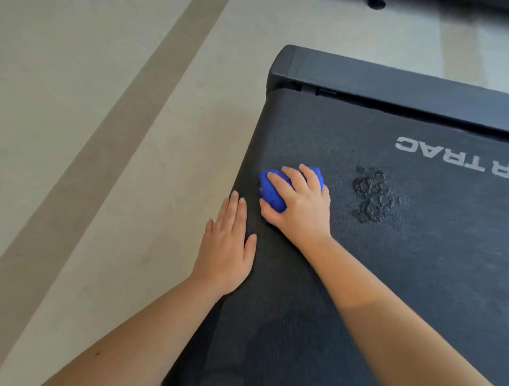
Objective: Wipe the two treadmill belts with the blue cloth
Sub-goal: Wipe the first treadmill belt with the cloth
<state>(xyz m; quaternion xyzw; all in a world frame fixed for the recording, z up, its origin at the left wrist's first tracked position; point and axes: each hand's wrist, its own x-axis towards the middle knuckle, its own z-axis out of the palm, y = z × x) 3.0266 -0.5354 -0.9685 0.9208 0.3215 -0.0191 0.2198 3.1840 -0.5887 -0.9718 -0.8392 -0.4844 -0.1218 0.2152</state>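
Note:
A dark treadmill belt (385,261) fills the right half of the head view, with white lettering near its far right. My right hand (300,204) presses a bunched blue cloth (271,190) onto the belt near its left edge, fingers curled over it. My left hand (227,248) lies flat, fingers together, on the belt's left side rail, just left of the cloth and holding nothing. A wet, blotchy patch (373,197) sits on the belt to the right of the cloth. Only one belt is in view.
The treadmill's black end cover (385,80) runs across the belt's far end. Pale tiled floor (96,165) with a darker diagonal stripe (110,132) lies to the left. A dark object's foot (376,3) shows at the top edge.

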